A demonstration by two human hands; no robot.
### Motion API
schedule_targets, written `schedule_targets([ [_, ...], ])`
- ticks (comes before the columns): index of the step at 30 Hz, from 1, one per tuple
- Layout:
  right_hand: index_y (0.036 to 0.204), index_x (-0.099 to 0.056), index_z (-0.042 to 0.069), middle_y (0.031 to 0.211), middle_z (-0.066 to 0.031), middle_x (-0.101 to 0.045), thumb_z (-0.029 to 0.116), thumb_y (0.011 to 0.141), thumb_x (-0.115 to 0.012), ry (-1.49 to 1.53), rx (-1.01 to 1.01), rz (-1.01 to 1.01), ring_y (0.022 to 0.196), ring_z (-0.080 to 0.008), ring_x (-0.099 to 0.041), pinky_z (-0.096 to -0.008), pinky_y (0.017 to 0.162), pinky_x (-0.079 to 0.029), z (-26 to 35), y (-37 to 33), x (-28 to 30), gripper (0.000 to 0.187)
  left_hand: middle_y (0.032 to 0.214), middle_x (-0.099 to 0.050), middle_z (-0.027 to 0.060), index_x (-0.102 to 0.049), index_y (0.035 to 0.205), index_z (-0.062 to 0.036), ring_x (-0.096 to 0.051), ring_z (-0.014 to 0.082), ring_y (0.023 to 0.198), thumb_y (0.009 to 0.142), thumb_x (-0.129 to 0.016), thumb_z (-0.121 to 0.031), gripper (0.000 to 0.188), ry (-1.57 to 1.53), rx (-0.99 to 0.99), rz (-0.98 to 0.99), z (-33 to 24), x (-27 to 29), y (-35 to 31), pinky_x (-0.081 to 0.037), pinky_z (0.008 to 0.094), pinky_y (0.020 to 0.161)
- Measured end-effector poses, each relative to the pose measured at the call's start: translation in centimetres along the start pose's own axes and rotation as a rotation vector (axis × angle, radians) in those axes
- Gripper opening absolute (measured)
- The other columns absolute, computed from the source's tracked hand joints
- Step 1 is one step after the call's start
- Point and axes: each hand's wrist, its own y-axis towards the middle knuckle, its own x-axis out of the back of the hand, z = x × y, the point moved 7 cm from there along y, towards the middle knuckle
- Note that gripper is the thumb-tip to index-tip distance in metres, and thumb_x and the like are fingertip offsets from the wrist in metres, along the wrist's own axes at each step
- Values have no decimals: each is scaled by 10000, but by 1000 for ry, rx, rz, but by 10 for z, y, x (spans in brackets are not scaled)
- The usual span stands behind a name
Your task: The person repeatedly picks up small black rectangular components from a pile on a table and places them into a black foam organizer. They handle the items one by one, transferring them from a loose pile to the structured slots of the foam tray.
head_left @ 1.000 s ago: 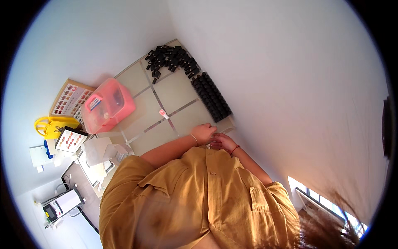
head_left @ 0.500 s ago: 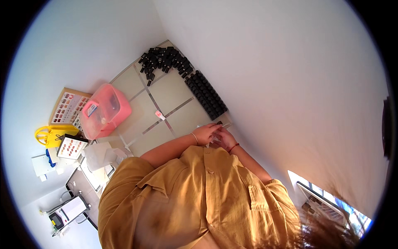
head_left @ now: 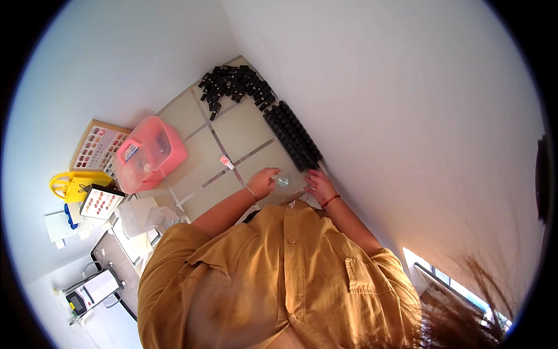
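Note:
My left hand [head_left: 263, 182] is over the tiled tabletop, its thumb and forefinger apart with nothing visible between them. Just to its right lies a small clear, shiny round piece [head_left: 283, 181]. My right hand [head_left: 321, 188] is at the near end of tight rows of small black bottles [head_left: 292, 136], beside the wall. Its fingers are spread, and the upper fingertips reach the last bottles; whether they touch one is hard to make out. Beyond the rows lies a loose heap of similar black bottles [head_left: 231, 82]. A small pink-and-white bottle [head_left: 226, 161] rests farther left of my hands.
A pink see-through case [head_left: 176, 152] with a handle stands at the left. Near it are a colour-sample board [head_left: 96, 148], a yellow handbag [head_left: 82, 189] and a framed sample card [head_left: 100, 203]. White walls [head_left: 372, 75] border the table's far and right sides.
My hands were together around something small, dark and white; they have parted. The left moved left, and the right moved to the end of the bottle rows. The clear round piece now shows between them.

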Motion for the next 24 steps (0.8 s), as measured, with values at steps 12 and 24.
schedule_targets([
  [12,1222,-423,96,1238,-51,-440,137,867,-464,-55,41,-75,1126,-200,-453,-385,845,-422,18,5,12,359,994,-576,150,-548,1055,-46,-570,294,868,729,-498,-36,330,53,174,-173,53,59,-2,-466,344,771],
  [24,971,-501,106,1005,-30,-564,141,869,-477,-91,-33,-96,919,-177,-557,-326,755,-441,13,4,24,110,1281,-377,246,-516,1172,-105,-403,363,1169,695,-541,-65,479,412,420,-518,144,198,50,-363,384,973],
])
